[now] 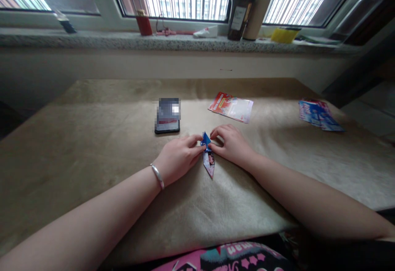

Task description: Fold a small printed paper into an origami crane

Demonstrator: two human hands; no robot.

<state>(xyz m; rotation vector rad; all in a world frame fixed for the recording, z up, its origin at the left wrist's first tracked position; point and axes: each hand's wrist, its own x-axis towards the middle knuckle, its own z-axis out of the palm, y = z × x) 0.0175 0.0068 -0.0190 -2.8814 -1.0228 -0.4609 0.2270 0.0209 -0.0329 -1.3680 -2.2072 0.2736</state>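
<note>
desk [92, 147]: one, covered in a beige cloth; it carries everything below.
window sill [92, 40]: one, speckled stone, behind the desk; a red cup [144, 24], a dark jar [239, 15] and a yellow thing [284, 35] stand on it.
hands: two, both bare forearms reaching in from the near edge and meeting at mid-desk.
left hand [177, 157]: palm down, knuckles low, thumb and forefinger closed in a pinch on the paper's top end from the left.
right hand [233, 143]: fingers curled, fingertips closed on the same top end from the right.
leaflets: two, flat. the red-and-white leaflet [231, 107] lies just beyond the right hand; the blue leaflet [319, 115] is well apart at the far right.
phone [167, 116]: one, dark, flat, just beyond the left hand.
folded paper [209, 162]: one, narrow and pointed, blue at the top, pink and printed lower down; it lies between the hands, tip towards the person.
bracelet [157, 176]: one, silver, on the left wrist.
</note>
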